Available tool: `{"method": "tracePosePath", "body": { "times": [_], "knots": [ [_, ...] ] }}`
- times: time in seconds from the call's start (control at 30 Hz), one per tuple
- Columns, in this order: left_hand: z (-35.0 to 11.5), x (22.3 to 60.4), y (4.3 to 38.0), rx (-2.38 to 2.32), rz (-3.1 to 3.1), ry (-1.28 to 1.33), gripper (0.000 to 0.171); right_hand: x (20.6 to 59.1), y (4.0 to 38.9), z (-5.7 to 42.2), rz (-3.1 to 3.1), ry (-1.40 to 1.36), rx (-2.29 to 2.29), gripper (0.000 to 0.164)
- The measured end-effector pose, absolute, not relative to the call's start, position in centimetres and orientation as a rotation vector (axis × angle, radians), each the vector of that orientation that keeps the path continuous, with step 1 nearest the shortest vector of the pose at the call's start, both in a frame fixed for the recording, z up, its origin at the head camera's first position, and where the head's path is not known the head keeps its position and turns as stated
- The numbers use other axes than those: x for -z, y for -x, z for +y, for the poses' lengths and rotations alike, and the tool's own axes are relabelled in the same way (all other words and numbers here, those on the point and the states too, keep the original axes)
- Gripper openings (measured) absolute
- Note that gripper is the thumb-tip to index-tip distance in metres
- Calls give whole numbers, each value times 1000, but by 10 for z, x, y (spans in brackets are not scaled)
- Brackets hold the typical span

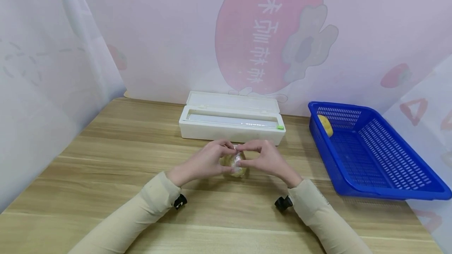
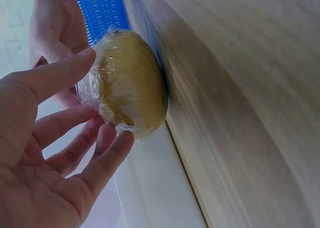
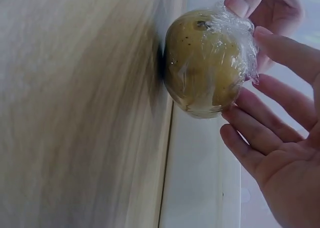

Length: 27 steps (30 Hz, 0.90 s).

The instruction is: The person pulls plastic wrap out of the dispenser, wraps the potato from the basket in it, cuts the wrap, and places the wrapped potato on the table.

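A yellow-brown potato (image 2: 137, 80) with small dark specks rests on the wooden table, wrapped in clear plastic film (image 3: 242, 35) that bunches and wrinkles on its upper side. From the left, my left hand (image 1: 205, 161) holds it, thumb and fingertips at the gathered film. My right hand (image 1: 266, 160) meets it from the other side, its thumb and fingers also on the film and the potato's upper part. Between the two hands only part of the potato shows in the head view; both wrist views show it more fully.
Just behind the hands stands a white film box (image 1: 226, 131), its lid (image 1: 233, 102) raised, with a film roll (image 1: 229, 119) inside and a green tab (image 1: 280, 127) at its right end. To the right is a blue basket (image 1: 328, 160) containing a yellow, partly hidden item (image 1: 325, 125).
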<state>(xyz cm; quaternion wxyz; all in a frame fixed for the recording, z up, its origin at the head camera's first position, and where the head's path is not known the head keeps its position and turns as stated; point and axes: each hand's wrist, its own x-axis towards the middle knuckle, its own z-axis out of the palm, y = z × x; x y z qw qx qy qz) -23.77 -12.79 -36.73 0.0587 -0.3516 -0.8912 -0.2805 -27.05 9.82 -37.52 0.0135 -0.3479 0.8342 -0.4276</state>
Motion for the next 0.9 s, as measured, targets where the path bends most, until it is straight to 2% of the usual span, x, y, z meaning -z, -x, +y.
{"method": "tracePosePath", "body": {
  "times": [0.23,0.5,0.7,0.9],
  "knots": [
    [-128,369,240,947,-2714,1006,54,377,267,93,2683,1082,1299,35],
    [-131,369,241,1063,-2749,970,53,376,266,83,2746,1099,1305,19],
    [-132,368,241,1057,-2757,955,54,374,271,78,2730,998,1398,6],
    [-131,370,244,1091,-2749,987,54,375,275,77,2735,825,1442,7]
  ]
}}
